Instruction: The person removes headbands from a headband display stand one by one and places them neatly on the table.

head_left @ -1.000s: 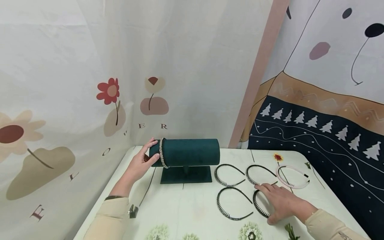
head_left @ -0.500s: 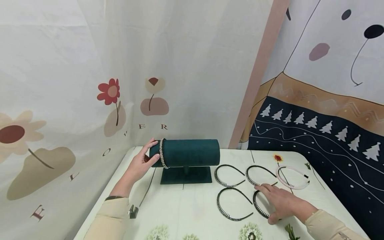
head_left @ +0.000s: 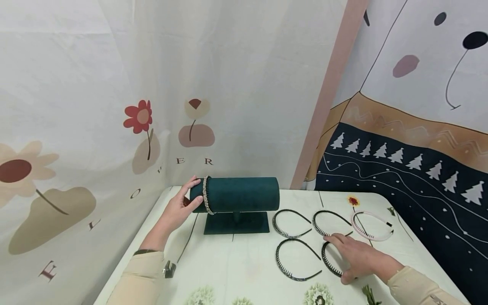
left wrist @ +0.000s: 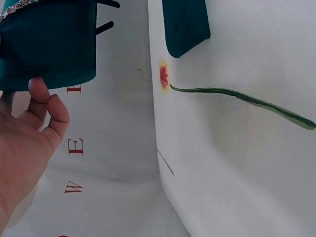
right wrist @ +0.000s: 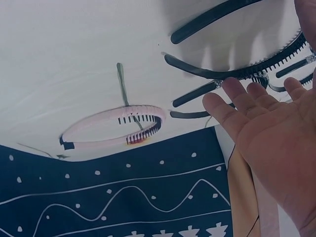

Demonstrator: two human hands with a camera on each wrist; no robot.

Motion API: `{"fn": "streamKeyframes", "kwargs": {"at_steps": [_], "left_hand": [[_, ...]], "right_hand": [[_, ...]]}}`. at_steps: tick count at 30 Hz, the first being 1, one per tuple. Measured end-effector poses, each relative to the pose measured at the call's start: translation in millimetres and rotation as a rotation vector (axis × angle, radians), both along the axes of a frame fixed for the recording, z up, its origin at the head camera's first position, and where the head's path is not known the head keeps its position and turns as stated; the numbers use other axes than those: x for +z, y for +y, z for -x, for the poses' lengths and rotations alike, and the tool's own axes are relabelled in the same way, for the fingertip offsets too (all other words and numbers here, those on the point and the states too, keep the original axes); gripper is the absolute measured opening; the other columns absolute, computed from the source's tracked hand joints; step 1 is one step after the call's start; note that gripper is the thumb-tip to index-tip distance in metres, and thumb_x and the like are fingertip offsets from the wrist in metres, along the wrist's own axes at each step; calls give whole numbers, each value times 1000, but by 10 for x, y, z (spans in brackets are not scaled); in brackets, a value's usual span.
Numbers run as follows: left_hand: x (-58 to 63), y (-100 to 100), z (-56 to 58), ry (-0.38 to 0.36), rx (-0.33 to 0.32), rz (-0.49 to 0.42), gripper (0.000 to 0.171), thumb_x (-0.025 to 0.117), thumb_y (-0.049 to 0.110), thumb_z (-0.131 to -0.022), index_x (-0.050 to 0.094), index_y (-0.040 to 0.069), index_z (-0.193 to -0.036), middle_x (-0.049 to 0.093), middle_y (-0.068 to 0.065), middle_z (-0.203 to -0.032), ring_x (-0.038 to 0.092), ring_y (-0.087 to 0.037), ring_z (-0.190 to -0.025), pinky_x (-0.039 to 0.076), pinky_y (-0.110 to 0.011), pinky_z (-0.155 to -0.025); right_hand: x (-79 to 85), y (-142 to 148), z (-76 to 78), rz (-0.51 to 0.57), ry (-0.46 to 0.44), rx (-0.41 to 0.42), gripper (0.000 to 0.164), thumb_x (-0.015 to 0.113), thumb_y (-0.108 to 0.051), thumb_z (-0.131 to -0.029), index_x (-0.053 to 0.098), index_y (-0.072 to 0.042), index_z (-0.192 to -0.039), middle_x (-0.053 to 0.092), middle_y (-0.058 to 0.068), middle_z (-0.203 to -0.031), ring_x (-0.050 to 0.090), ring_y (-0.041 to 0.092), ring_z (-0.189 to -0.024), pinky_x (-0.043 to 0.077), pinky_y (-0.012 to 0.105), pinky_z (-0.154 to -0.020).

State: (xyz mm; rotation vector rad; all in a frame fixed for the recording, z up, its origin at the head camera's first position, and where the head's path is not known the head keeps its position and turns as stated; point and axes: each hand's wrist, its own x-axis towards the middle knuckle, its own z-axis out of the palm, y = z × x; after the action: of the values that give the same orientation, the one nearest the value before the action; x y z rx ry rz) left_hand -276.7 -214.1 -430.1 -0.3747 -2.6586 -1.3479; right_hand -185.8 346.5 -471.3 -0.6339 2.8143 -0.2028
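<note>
A dark green velvet headband stand (head_left: 244,194), a horizontal roll on a flat base, stands at the back of the table. My left hand (head_left: 177,212) holds the roll's left end, thumb in front and fingers over the top and end. Just right of those fingers, a glittery toothed headband (head_left: 206,195) encircles the roll. My right hand (head_left: 360,258) spreads over a black toothed headband (head_left: 329,260) at the front right, fingertips at its far side and thumb at its near side. In the right wrist view the fingers (right wrist: 242,96) look nearly straight, and that headband (right wrist: 256,70) passes behind them.
Two black headbands, one at the back (head_left: 282,231) and one in front (head_left: 282,264), lie right of the stand's base. Another black headband (head_left: 319,226) and a pink one (head_left: 358,228) lie beyond my right hand. Printed curtains (head_left: 244,84) border the white table (head_left: 236,262).
My right thumb has shifted very slightly to the right beside the front headband. The left hand and stand stay in place.
</note>
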Motion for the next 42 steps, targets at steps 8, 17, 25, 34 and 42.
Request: {"fn": "streamKeyframes", "kwargs": {"at_steps": [8, 17, 25, 34, 42], "left_hand": [[-9, 23, 9, 0, -5, -1, 63, 62, 43, -109, 36, 34, -166, 21, 4, -181, 54, -24, -94, 50, -33, -76], [-15, 44, 14, -5, -13, -3, 63, 61, 43, -109, 36, 34, -166, 20, 4, -181, 54, -25, -94, 51, -33, -77], [-35, 49, 6, 2, -12, -7, 63, 61, 42, -109, 36, 33, -166, 21, 2, -181, 55, -25, -95, 51, -32, -78], [-45, 22, 19, 11, -6, 12, 64, 61, 43, -109, 35, 34, -167, 22, 2, -181, 55, -25, -95, 51, -32, -77], [-28, -10, 24, 26, -4, 24, 65, 60, 43, -109, 34, 32, -167, 21, 0, -181, 55, -24, -93, 51, -30, -74]], "right_hand": [[-40, 9, -21, 23, -41, -56, 116, 102, -27, -63, 40, -10, -160, 50, 22, -157, 62, 41, -129, 55, 49, -86], [-86, -2, -4, 5, -96, -121, 111, 103, -24, -65, 44, -11, -159, 47, 19, -161, 58, 41, -136, 54, 52, -87], [-76, -62, 51, -59, -91, -94, 108, 105, -29, -63, 51, -12, -155, 51, 18, -155, 59, 40, -134, 55, 55, -90], [-52, -133, 45, -74, -93, -99, 106, 105, -26, -63, 52, -12, -154, 52, 17, -154, 57, 40, -136, 54, 56, -94], [-9, -188, 62, -95, -65, -79, 107, 106, -25, -62, 52, -10, -153, 53, 19, -153, 57, 42, -136, 54, 57, -99]]}}
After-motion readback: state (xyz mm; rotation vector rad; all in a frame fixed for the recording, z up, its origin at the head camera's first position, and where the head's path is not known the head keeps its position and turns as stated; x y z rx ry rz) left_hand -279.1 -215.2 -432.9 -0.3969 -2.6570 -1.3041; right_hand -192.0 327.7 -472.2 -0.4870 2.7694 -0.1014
